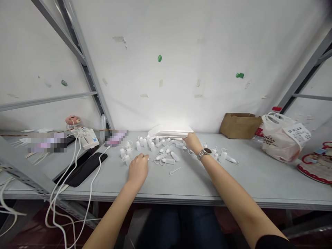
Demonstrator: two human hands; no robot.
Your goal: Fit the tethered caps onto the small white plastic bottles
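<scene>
My left hand (139, 168) rests low over the grey table with its fingers curled together. A speck of white shows at its fingertips, too small to name. Beside it stands a small white squeeze bottle (128, 160) with a looped cap strap. My right hand (192, 141) reaches to the back, fingers bent at the right end of a stack of flat white cards or folded boxes (171, 130). What its fingertips hold, if anything, is hidden. Between the hands lie several white bottles (168, 161) on their sides, others standing. A loose white strapped cap (175, 171) lies nearer the front.
On the left are a black phone (86, 169), white cables (91, 180), a power strip (89, 139) and a shelf post (89, 65). A brown paper bag (240, 126), a white plastic bag (281, 140) and a red-edged mat (316, 164) are on the right.
</scene>
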